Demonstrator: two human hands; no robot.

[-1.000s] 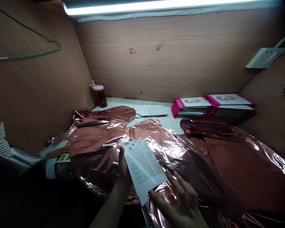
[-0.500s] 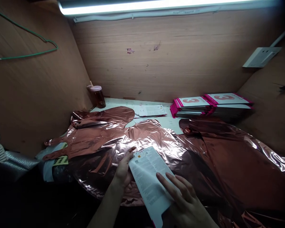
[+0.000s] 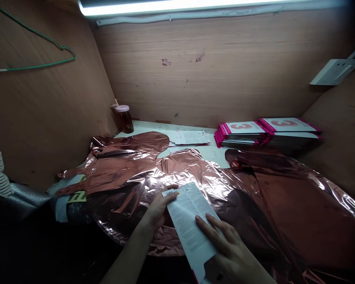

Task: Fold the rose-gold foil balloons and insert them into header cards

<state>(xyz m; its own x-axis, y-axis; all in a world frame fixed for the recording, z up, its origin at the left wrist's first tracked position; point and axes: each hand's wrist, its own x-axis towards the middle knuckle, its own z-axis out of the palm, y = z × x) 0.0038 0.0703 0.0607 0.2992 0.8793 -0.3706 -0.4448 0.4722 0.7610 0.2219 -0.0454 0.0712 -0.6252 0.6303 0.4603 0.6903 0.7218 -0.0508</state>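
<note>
My left hand [image 3: 158, 207] grips the upper left edge of a flat white card sleeve [image 3: 192, 225] with small printed text. Its thumb lies on the printed face. My right hand [image 3: 225, 240] holds the sleeve's lower right part, with fingers stretched over the face and the thumb hidden. A dark notch shows at the sleeve's near end, by my right palm. Beneath both hands spreads a shiny rose-gold foil balloon [image 3: 130, 169], lying flat and wrinkled across the table.
Pink-edged packets marked 3 [image 3: 242, 127] stand stacked at the back right. Similar printed sleeves [image 3: 192, 137] lie at the back centre. A lidded cup [image 3: 124, 119] stands in the left corner. A green hanger [image 3: 47, 64] hangs left; a socket [image 3: 334, 72] is on the right.
The sleeve has shifted slightly right in view. My left thumb has moved further onto its face near the top corner. My right hand stays on the sleeve, and the view has turned slightly.
</note>
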